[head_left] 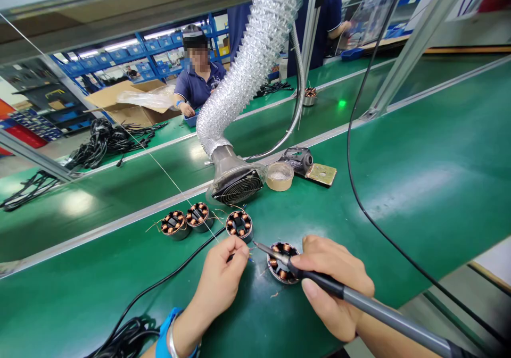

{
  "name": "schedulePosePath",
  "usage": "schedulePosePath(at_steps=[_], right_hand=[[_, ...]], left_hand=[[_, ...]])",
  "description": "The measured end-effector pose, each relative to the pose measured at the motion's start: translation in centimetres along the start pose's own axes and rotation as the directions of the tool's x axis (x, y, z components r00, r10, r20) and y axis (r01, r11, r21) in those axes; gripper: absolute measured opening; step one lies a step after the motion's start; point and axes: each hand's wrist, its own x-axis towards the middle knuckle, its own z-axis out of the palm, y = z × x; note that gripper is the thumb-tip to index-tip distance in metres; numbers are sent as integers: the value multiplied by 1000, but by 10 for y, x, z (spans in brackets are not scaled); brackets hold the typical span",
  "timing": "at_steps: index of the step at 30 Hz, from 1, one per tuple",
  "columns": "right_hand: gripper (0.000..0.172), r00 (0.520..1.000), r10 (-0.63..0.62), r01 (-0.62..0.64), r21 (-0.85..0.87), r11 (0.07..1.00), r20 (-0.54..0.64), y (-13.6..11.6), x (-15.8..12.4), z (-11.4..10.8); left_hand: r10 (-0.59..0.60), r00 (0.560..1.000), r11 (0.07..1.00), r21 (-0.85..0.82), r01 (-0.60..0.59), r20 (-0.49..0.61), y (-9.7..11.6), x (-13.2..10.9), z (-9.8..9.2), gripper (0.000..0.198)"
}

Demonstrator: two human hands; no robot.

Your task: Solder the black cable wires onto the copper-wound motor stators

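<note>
Our left hand (224, 267) pinches thin wires (251, 250) between closed fingertips, seemingly to steady their ends beside the soldering iron (365, 300) tip; our right hand (339, 289) curls around its grip, pen-like, presumably for fine aim. The coil ring (283, 275) sits on the tabletop (319, 214) beneath the iron, while the extractor nozzle (237, 186) stands behind, likely for fumes

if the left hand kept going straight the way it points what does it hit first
Probably the copper-wound ring just beyond the left hand. The tip of the soldering iron looks close beside that line. Depth is unclear, so the hand might pass above the ring.
</note>
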Motion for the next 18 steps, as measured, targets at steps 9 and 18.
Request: schedulePosePath(at_steps=[9,18], right_hand=[[43,998,59,-60,-19,998,-13,9,-3,-3],[25,921,25,-19,-20,1000,389,15,6,17]], left_hand=[[16,993,1000,6,-17,115,-1,-2,-6,31],[53,946,998,-36,-44,321,2,-8,-15,39]])
